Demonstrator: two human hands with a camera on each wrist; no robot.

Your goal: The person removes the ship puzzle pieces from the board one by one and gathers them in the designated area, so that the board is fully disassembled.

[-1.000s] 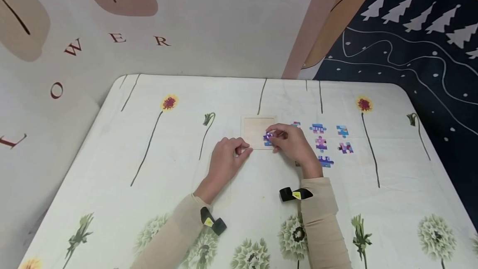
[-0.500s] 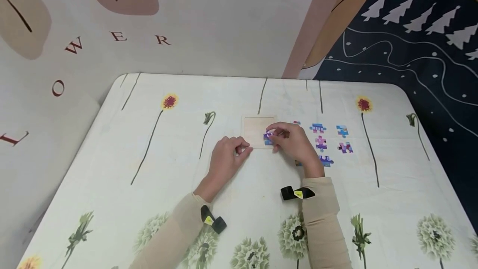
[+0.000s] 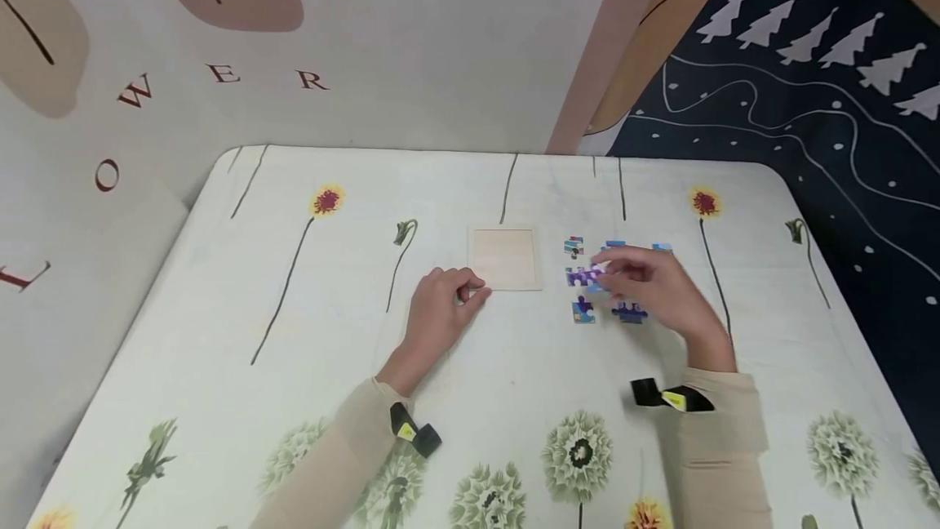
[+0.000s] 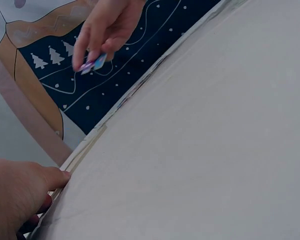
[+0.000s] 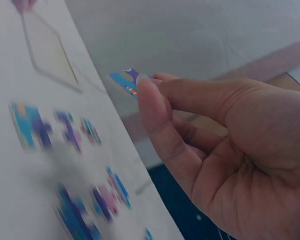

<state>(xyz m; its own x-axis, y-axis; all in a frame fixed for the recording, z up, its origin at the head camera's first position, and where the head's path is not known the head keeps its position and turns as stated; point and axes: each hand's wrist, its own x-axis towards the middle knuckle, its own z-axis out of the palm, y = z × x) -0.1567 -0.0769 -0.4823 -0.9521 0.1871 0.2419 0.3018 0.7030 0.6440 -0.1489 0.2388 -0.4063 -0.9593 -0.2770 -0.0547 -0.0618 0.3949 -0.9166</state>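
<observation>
A shallow wooden puzzle tray [image 3: 503,258] lies flat on the table with its bare inside showing. My left hand [image 3: 439,313] is at the tray's lower left corner, thumb and forefinger holding its edge; the left wrist view shows the thumb on the thin rim [image 4: 85,154]. My right hand [image 3: 657,288] is raised over the loose pieces to the right of the tray. Between its thumb and forefinger it pinches a blue and purple jigsaw piece [image 5: 122,84], lifted off the table. Several loose jigsaw pieces [image 3: 583,310] lie beneath and beside this hand, some partly hidden by it.
The table [image 3: 455,398] has a white cloth printed with flowers and stems. Behind it stands a pale wall [image 3: 441,64] with printed letters, and a dark panel with white trees [image 3: 800,88] is at the right. A black camera [image 3: 671,396] sits on the right wrist.
My right hand has moved right from the tray to above the loose pieces, taking the jigsaw piece out of the tray with it. The left hand has stayed at the corner.
</observation>
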